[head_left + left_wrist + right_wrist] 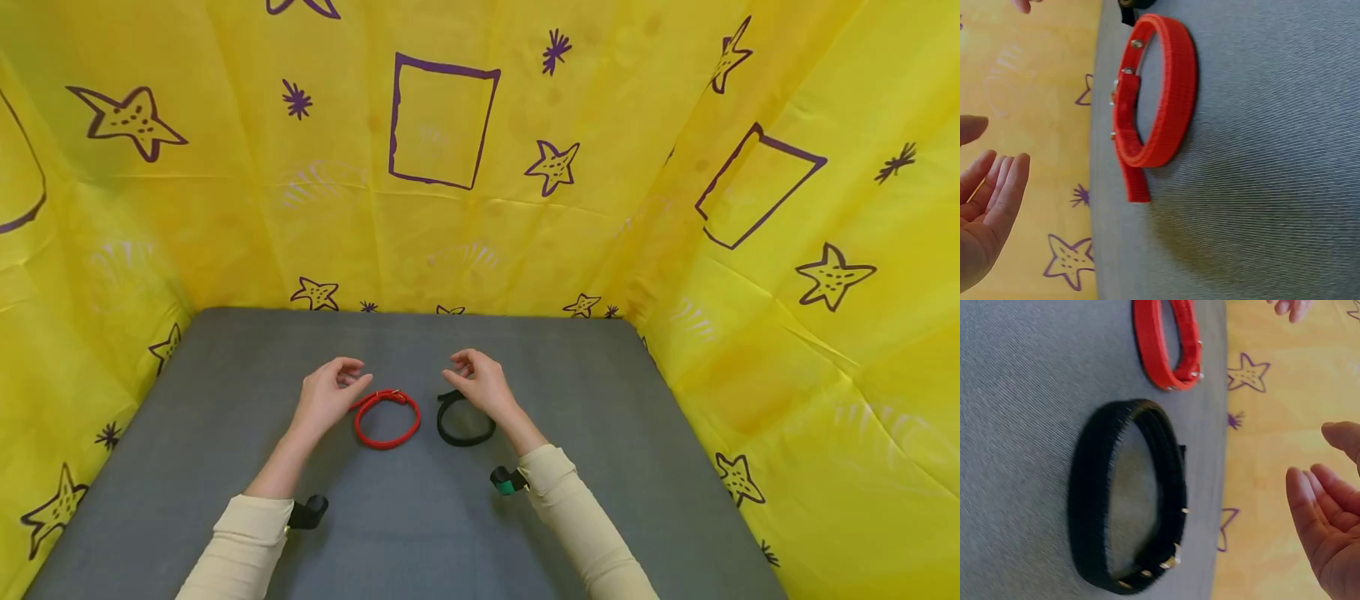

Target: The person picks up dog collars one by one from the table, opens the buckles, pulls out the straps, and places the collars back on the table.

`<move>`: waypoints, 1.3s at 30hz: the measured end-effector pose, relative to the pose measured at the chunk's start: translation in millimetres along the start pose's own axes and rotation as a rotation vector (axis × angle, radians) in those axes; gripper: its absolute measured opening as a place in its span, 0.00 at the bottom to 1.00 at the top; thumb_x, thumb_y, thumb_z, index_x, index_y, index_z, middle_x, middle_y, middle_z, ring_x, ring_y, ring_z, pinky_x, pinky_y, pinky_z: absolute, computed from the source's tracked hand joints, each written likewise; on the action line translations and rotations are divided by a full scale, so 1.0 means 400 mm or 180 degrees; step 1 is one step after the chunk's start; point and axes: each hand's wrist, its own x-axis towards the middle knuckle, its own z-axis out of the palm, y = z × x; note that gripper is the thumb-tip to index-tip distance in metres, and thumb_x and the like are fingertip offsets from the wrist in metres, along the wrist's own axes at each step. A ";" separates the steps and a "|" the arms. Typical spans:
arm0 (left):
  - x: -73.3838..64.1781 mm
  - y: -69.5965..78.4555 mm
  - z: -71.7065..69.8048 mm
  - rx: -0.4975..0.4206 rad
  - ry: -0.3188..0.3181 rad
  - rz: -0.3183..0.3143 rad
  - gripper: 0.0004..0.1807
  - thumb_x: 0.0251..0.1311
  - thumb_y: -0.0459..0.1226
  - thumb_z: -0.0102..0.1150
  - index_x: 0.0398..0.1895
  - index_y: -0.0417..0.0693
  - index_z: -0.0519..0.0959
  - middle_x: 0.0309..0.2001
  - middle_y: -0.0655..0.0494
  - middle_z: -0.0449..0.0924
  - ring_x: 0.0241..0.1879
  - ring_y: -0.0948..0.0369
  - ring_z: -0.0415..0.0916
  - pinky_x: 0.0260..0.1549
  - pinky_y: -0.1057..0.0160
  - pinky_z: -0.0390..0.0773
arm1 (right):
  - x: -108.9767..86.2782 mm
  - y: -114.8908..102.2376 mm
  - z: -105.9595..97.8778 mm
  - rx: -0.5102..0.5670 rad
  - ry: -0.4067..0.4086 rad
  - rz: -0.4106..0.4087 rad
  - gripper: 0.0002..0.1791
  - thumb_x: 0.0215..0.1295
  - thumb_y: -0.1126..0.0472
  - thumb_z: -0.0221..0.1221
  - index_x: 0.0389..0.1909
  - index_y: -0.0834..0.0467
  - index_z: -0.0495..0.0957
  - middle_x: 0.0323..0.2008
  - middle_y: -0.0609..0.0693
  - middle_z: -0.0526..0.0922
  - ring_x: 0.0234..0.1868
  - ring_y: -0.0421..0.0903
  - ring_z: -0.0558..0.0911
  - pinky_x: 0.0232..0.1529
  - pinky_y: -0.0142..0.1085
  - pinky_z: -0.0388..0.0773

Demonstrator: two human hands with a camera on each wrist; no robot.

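A red buckled collar (387, 444) lies in a loop on the grey table, its metal buckle and studs showing in the left wrist view. To its right lies a black collar (465, 442) of the same form, also looped, with metal fittings seen in the right wrist view. My left hand (330, 396) hovers beside the red collar's upper left, fingers loosely bent with nothing between them. Over the black collar's upper right edge is my right hand (483, 383), thumb and fingers apart and holding nothing.
The grey table (405, 533) reaches back to a yellow curtain (337, 225) with purple stars and frames drawn on it, which encloses the back and both sides. A dark camera band sits on each wrist, near the cream sleeves (247, 533).
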 end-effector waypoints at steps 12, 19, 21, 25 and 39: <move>-0.010 -0.051 0.036 0.0123 0.0036 -0.0076 0.15 0.61 0.37 0.64 0.45 0.34 0.81 0.38 0.44 0.83 0.37 0.50 0.81 0.41 0.50 0.78 | 0.002 0.005 0.063 0.0040 -0.0124 0.0061 0.10 0.65 0.54 0.64 0.42 0.56 0.82 0.34 0.45 0.82 0.33 0.39 0.79 0.32 0.30 0.76; -0.017 -0.066 0.051 0.0186 0.0037 -0.0120 0.13 0.59 0.36 0.64 0.42 0.33 0.81 0.35 0.44 0.83 0.35 0.50 0.80 0.38 0.52 0.79 | 0.004 0.000 0.097 0.0032 -0.0189 0.0126 0.10 0.64 0.56 0.65 0.42 0.56 0.82 0.32 0.46 0.82 0.31 0.39 0.79 0.32 0.29 0.76; -0.018 -0.072 0.055 0.0219 0.0021 -0.0164 0.12 0.58 0.35 0.64 0.41 0.33 0.81 0.34 0.44 0.83 0.35 0.50 0.80 0.37 0.52 0.79 | 0.006 -0.001 0.108 0.0004 -0.0210 0.0149 0.10 0.64 0.55 0.65 0.42 0.56 0.82 0.33 0.45 0.82 0.31 0.38 0.78 0.32 0.29 0.76; -0.022 -0.087 0.060 0.0251 0.0010 -0.0205 0.10 0.57 0.34 0.64 0.38 0.33 0.81 0.33 0.44 0.83 0.34 0.50 0.80 0.36 0.52 0.79 | 0.011 -0.002 0.131 -0.0047 -0.0246 0.0143 0.10 0.64 0.55 0.65 0.41 0.56 0.82 0.32 0.45 0.82 0.31 0.37 0.78 0.32 0.28 0.76; -0.040 -0.128 0.078 0.0245 -0.0041 -0.0253 0.07 0.55 0.31 0.64 0.35 0.35 0.81 0.30 0.47 0.83 0.32 0.51 0.80 0.31 0.58 0.78 | 0.010 0.006 0.185 -0.0156 -0.0331 0.0109 0.08 0.62 0.59 0.66 0.39 0.58 0.82 0.30 0.45 0.81 0.28 0.36 0.77 0.30 0.26 0.74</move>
